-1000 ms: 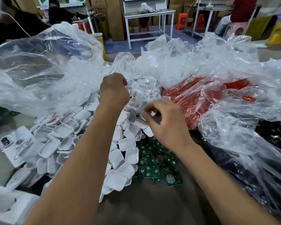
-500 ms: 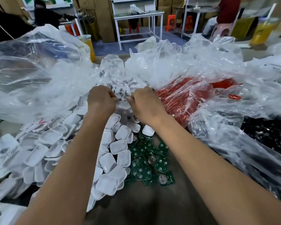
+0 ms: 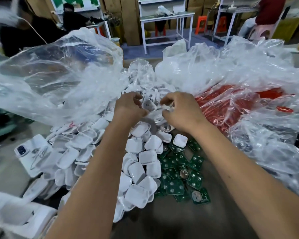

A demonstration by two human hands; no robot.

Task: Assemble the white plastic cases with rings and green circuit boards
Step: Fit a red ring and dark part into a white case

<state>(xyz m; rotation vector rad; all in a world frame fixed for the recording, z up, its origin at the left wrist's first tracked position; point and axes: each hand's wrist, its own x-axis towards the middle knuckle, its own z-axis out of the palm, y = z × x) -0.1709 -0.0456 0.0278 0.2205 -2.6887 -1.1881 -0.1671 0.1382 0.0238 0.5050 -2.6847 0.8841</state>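
Observation:
A heap of white plastic cases [image 3: 136, 171] lies on the table in front of me. Beside it on the right are several green circuit boards [image 3: 183, 171], some with a round silver disc. Both my hands meet at the far end of the heap. My left hand [image 3: 128, 109] pinches a white case [image 3: 148, 105] that has small holes in its face. My right hand [image 3: 183, 114] is curled close beside it, its fingertips closed on a small white part [image 3: 166, 108] that is too blurred to name. No ring shows clearly.
A big clear plastic bag [image 3: 59, 80] billows at the left, and more clear bags [image 3: 231, 66] at the right cover red parts [image 3: 231, 104]. A white phone case [image 3: 29, 152] lies at the left. White trays [image 3: 16, 218] sit bottom left. People sit at benches behind.
My right hand moved away from me, from over the boards to the far end of the heap, and met the left hand. A holed white case now shows between the fingers.

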